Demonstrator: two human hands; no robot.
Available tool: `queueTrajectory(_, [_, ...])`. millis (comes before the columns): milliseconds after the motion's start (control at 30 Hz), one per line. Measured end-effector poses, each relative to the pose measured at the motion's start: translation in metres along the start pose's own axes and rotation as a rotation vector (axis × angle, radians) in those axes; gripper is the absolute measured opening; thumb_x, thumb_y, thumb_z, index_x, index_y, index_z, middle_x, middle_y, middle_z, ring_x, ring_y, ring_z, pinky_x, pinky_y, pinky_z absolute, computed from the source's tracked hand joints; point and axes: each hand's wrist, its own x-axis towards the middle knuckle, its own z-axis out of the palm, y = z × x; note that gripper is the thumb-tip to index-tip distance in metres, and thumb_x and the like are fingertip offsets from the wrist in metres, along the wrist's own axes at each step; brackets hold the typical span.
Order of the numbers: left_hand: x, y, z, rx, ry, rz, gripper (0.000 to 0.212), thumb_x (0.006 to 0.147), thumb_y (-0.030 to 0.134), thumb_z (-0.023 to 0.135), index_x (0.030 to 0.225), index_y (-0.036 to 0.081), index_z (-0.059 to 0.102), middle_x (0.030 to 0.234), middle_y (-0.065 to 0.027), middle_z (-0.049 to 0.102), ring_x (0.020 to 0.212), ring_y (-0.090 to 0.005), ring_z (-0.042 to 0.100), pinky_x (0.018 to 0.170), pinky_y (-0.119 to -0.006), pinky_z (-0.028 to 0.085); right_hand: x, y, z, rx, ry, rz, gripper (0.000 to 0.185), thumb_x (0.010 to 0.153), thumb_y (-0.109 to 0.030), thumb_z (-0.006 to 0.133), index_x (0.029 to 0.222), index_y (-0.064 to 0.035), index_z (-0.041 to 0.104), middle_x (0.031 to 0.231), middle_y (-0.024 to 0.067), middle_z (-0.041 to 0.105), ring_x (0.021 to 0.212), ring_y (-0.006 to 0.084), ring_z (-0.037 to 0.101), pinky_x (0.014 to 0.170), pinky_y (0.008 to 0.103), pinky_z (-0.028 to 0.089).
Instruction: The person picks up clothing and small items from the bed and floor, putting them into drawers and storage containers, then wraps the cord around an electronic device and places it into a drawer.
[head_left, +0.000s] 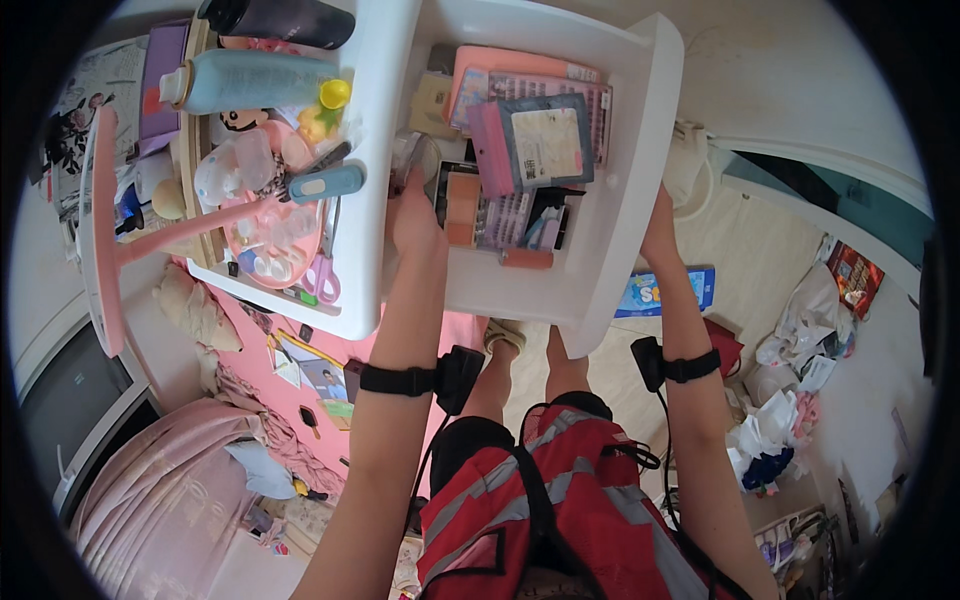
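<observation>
A white plastic drawer is pulled out in front of me. My left hand reaches into its inner end, beside the cabinet top, with one digit against a clear round container; its other fingers are mostly hidden. At the drawer's outer front panel is my right hand, its fingers out of sight behind the panel. Inside the drawer lie a grey and pink pouch, false-lash trays, a coral flat case, an orange makeup palette and a small coral tube.
On the white cabinet top are a blue bottle, a dark tumbler, a pink tray, purple-handled scissors and a pink-framed mirror. A blue packet and plastic bags lie to the right.
</observation>
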Motion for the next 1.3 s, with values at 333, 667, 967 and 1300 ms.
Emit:
queueTrajectory(333, [0.015,-0.011,0.013,0.442,-0.196,0.250,0.042,0.066,-0.016,0.062,0.102,0.006,0.064,0.095,-0.0051,0.060,0.081,-0.0131,0.057,0.067,-0.027,0.047,-0.002,-0.007,-0.001,-0.042,-0.020,-0.018,0.054,0.081,-0.009,0.061,0.131,-0.0041,0.040,0.107,0.0172,0.064,0.099,0.0275,0.063,0.085,0.0355,0.047])
queueTrajectory(667, [0.015,-0.017,0.012,0.278,-0.184,0.189,0.039,0.072,-0.016,0.058,0.106,0.003,0.058,0.100,-0.0059,0.056,0.092,-0.0147,0.056,0.071,-0.027,0.052,0.000,-0.007,0.003,-0.013,-0.020,0.008,0.060,0.082,-0.010,0.062,0.136,-0.0052,0.037,0.117,0.0192,0.060,0.105,0.0305,0.061,0.089,0.0365,0.046])
queueTrajectory(967, [0.007,0.014,0.028,0.504,-0.223,0.303,0.058,0.079,-0.008,0.054,0.134,-0.001,0.036,0.130,-0.0208,0.038,0.122,-0.0364,0.040,0.102,-0.042,0.035,0.001,0.008,0.003,-0.036,-0.010,0.040,0.054,0.082,-0.013,0.062,0.131,-0.0024,0.043,0.118,0.0194,0.059,0.109,0.0307,0.058,0.091,0.0371,0.045])
queueTrajectory(1300, [-0.063,0.037,-0.019,0.572,-0.685,0.520,0.063,0.085,0.009,0.060,0.141,0.005,0.031,0.145,-0.0256,0.020,0.135,-0.0390,0.024,0.108,-0.043,0.024,0.006,-0.020,0.007,-0.089,0.029,0.091,0.050,0.083,-0.011,0.059,0.130,-0.0064,0.042,0.103,0.0174,0.065,0.097,0.0311,0.064,0.083,0.0375,0.049])
